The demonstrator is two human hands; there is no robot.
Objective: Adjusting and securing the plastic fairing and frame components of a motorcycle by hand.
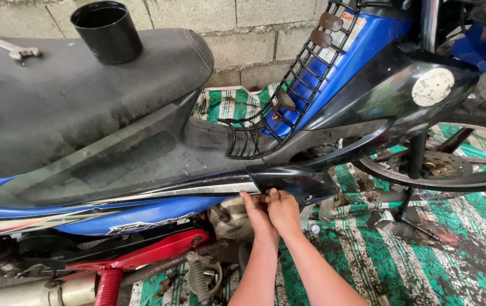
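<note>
A blue and black motorbike stands side-on before me. Both my hands reach up under its black side panel (291,181), just below the seat's front end. My left hand (256,212) and my right hand (282,211) are pressed together, fingertips touching the panel's lower edge. What the fingers pinch is hidden, and I cannot tell if they hold a small part. The engine (231,221) sits right behind my hands. A black wire basket (288,90) hangs in front of the seat (73,96).
A black plastic cup (108,31) and a metal wrench (5,46) lie on the seat. A green and white striped mat (424,266), dirty with mud, covers the floor. The front wheel (453,164) is at right, a red frame part (158,249) at lower left, a block wall behind.
</note>
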